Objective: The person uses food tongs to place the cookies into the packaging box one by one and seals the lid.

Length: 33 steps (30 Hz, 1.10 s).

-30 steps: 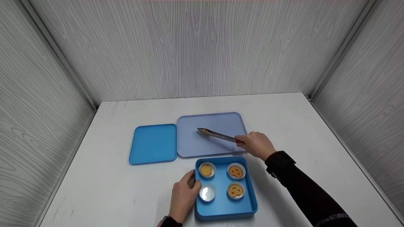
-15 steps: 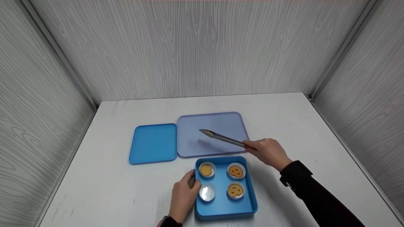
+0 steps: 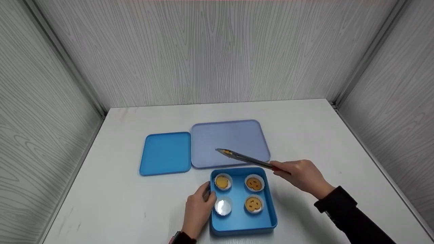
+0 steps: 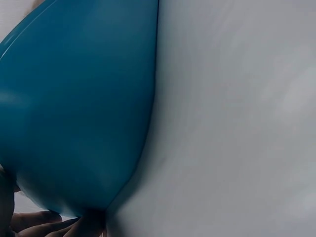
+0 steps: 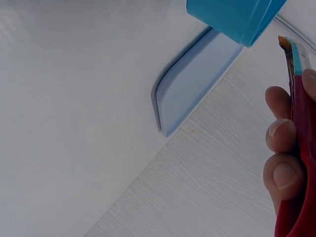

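My right hand grips a pair of metal tongs by the red handle. A small yellow-brown piece, like a cookie, shows between the tong tips, over the front of the lilac tray. With thumb at the rim and fingers outside, my left hand holds the left wall of a blue box. Inside it, two paper cups on the right hold brown cookies with dark slots. The back left cup holds a plain yellow cookie; the front left paper cup is empty.
A lilac tray lies just behind the box. Left of it, touching its edge, is a smaller blue tray. Grey wood-patterned walls enclose the white table at the back and both sides.
My right hand has moved right and toward me, bringing the tongs from the middle of the lilac tray to its front edge near the box. The left hand and box stay put.
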Motion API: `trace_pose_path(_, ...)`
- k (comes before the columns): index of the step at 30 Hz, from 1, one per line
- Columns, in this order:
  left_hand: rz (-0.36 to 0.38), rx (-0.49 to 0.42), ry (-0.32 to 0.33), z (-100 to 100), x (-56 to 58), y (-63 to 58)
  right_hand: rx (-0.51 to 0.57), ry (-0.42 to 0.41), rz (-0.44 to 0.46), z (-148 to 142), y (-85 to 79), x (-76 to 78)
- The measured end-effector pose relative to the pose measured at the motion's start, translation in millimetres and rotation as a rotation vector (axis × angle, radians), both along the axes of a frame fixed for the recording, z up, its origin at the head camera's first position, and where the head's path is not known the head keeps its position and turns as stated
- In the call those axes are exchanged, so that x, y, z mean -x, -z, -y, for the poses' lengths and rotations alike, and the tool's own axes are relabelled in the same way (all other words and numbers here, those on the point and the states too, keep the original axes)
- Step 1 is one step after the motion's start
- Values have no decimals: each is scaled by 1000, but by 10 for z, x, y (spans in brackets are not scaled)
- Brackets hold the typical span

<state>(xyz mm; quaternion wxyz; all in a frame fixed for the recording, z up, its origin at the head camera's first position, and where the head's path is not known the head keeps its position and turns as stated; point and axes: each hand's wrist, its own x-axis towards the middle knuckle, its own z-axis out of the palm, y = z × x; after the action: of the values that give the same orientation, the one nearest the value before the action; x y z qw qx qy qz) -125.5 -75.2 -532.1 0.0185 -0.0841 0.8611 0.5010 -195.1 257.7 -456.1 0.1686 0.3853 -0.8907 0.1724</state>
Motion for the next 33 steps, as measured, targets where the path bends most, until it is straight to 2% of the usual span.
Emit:
trace_pose_path(7, 9, -24, 2, 1, 11, -5, 23, -86, 34, -160, -18, -211)
trace_pose_path(12, 20, -33, -11, 4, 11, 2, 12, -145, 44, -202, 7, -306)
trace_pose_path(17, 2, -37, -16, -1, 3, 16, -5, -155, 73, -205, 28, -357)
trace_pose_path(24, 19, -49, -19, -5, 3, 17, -18, -168, 174, -206, 44, -412)
trace_pose_path(33, 31, -48, -19, 12, -9, 4, -19, -194, 244, -205, 75, -470)
